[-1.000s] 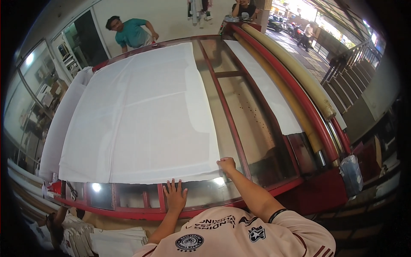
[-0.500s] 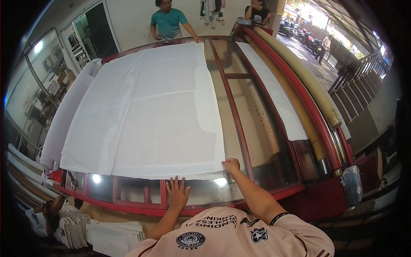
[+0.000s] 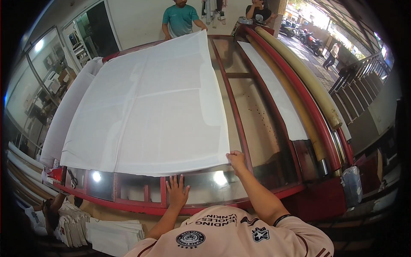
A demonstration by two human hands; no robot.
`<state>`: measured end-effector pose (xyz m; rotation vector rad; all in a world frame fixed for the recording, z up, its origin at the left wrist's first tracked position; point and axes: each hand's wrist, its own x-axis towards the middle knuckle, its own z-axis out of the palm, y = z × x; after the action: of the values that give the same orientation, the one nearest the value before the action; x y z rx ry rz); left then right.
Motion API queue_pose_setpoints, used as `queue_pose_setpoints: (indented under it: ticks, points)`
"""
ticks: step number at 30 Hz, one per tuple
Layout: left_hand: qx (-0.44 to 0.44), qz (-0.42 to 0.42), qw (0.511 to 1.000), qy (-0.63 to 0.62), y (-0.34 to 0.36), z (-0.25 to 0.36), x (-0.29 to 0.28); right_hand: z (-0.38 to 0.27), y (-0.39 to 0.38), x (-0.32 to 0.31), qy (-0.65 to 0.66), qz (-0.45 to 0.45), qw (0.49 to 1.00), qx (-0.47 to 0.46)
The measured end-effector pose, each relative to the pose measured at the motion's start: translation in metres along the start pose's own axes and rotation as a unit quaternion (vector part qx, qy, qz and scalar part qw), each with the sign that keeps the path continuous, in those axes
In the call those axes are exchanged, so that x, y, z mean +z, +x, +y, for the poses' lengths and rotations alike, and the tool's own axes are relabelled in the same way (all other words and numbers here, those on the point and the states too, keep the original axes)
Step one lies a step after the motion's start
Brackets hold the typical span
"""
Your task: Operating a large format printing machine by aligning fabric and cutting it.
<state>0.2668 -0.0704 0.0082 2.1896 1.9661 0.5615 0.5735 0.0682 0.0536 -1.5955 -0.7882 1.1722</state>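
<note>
The right hand [image 3: 236, 160] pinches the near right corner of a big white sheet [image 3: 162, 107]. The sheet is spread over a red table with a glass top [image 3: 205, 188]. The left hand [image 3: 177, 190] is flat on the glass, fingers spread, by the sheet's near edge. Across the table, a person in a green shirt [image 3: 179, 20] holds up the far right corner. The pink shirt [image 3: 214, 244] has dark letters, a round black badge [image 3: 190, 239] and a black-and-white badge with a star [image 3: 260, 234].
</note>
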Motion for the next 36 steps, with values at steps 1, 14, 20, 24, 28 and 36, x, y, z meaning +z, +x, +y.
queue_pose_setpoints:
  ticks: [1, 14, 20, 24, 28, 36]
  points:
    - [0.004, 0.004, 1.000, -0.001, 0.000, 0.001, -0.003, -0.009, 0.001, -0.005, -0.010, 0.005, 1.000, -0.003]
    - [0.038, 0.043, 0.998, 0.022, 0.087, 0.023, -0.047, -0.069, 0.063, -0.163, -0.017, 0.098, 0.991, -0.085]
    - [0.074, -0.022, 0.996, 0.044, 0.128, 0.027, -0.004, -0.047, 0.136, -0.246, -0.134, 0.164, 0.975, -0.070]
    - [0.097, -0.073, 0.991, 0.058, 0.148, 0.041, 0.026, -0.042, 0.179, -0.276, -0.446, 0.158, 0.878, -0.066]
    - [0.109, -0.101, 0.988, 0.050, 0.156, 0.056, 0.042, -0.053, 0.182, -0.279, -0.384, 0.276, 0.874, 0.109]
    - [0.122, -0.094, 0.987, 0.054, 0.174, 0.075, 0.051, -0.024, 0.185, -0.299, -0.399, 0.257, 0.878, 0.066]
